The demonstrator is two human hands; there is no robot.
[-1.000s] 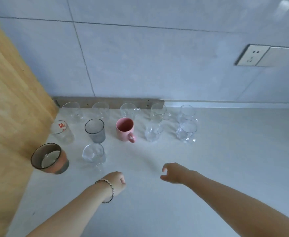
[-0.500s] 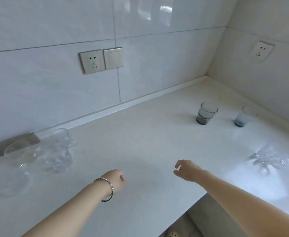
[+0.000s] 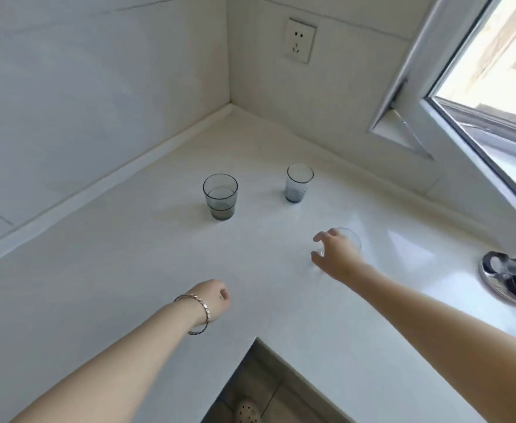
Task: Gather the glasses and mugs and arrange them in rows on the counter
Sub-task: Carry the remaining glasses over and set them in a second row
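- Clear glass (image 3: 353,239) stands upright on the white counter (image 3: 128,285), left of the metal sink strainer (image 3: 508,277)
- Right hand (image 3: 337,254) is over it, fingers spread and curved, not clamped; contact I cannot tell
- Left hand (image 3: 217,300) hangs loosely curled, holding nothing
- Grey glass (image 3: 220,196) and bluish glass (image 3: 299,183) wait farther left of the strainer
- Step looks like gathering: next, close around the clear glass and lift it straight

On white counter (image 3: 97,270): smoky grey glass tumbler (image 3: 220,196); blue-tinted ribbed glass (image 3: 299,183) at its 3 o'clock; clear glass (image 3: 353,241) at 4 o'clock; round metal strainer (image 3: 508,276) beyond.
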